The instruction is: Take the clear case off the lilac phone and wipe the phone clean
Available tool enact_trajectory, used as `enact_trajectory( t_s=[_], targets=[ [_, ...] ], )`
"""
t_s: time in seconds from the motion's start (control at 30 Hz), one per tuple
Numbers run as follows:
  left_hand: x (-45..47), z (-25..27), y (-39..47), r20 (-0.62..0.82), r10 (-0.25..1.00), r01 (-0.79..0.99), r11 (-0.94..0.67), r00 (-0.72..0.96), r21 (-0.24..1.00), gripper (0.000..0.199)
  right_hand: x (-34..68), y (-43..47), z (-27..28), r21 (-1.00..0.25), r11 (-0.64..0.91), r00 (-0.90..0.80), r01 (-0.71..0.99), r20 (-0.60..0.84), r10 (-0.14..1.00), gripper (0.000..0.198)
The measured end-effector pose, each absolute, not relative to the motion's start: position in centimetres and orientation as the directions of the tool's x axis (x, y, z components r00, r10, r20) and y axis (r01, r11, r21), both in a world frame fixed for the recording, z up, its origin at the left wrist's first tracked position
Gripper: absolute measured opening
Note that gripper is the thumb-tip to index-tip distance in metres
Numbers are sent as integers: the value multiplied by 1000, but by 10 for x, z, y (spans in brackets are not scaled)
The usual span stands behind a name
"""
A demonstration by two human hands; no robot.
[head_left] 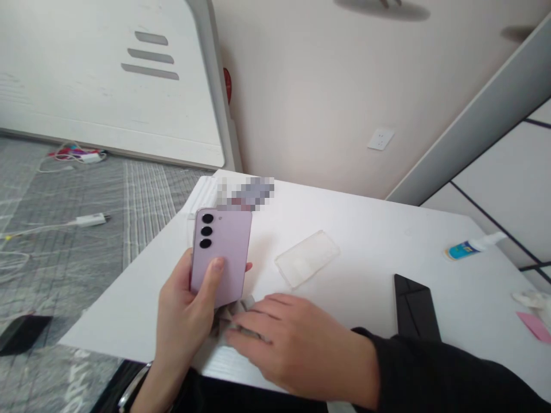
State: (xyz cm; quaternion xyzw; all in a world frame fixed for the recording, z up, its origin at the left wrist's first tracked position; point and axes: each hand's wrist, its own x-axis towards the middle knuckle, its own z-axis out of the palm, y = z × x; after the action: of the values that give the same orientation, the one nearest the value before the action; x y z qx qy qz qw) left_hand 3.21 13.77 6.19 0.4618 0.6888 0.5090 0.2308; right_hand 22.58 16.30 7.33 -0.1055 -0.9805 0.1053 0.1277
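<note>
My left hand (183,315) holds a lilac smartphone (230,241) upright, its back with three camera lenses facing me. The thumb lies across the back and the fingers wrap behind, mostly hidden. Just below the phone's lower edge, my right hand (297,338) has its fingers curled on a crumpled greyish cloth (226,314); part of the cloth is hidden under the fingers. A clear phone case (307,258) lies on the white table (361,229), beyond my right hand and apart from both hands.
A dark flat rectangular slab (415,307) rests right of my right hand. Farther right are a small white bottle with a blue label (465,249), crumpled tissue (531,298) and a pink slip (535,327). A white charger with cable (90,219) lies on the floor at left.
</note>
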Motion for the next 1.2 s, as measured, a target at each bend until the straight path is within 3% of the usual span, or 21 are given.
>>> enact_trajectory(
  t_s=[0.1,0.23,0.33,0.4,0.5,0.6,0.77,0.9,0.97,1.1,1.2],
  targets=[
    [24,63,133,132,868,432,102,-479,896,42,201,165,56,-218,957,-953,190,193,233,28],
    [5,64,117,89,883,401,118,-461,908,44,213,182,45,-211,924,-931,320,112,348,3],
    [-7,62,104,18,923,388,143,-384,910,45,242,192,52,-459,746,-817,482,73,572,5],
    [-8,60,97,-62,963,408,169,-264,897,44,263,196,57,-700,501,-694,509,10,720,4],
    [3,55,92,-216,975,439,217,-54,872,39,288,202,56,-929,98,-534,357,-116,837,25],
    [22,52,93,-294,954,534,215,66,818,36,301,207,48,-980,-59,-422,190,-135,897,39],
    [48,42,101,-181,974,684,38,138,729,40,305,209,41,-988,-31,-378,153,-87,922,43],
    [59,25,101,-40,991,828,-86,130,555,47,305,204,44,-983,49,-389,174,-23,921,37],
    [64,18,97,42,990,862,-141,138,488,53,305,201,44,-959,149,-411,240,39,911,31],
    [73,13,87,153,972,876,-228,179,424,89,303,197,43,-810,450,-504,376,229,833,18],
    [80,14,85,191,960,880,-264,203,394,93,298,193,44,-644,625,-598,441,308,740,12]
  ],
)
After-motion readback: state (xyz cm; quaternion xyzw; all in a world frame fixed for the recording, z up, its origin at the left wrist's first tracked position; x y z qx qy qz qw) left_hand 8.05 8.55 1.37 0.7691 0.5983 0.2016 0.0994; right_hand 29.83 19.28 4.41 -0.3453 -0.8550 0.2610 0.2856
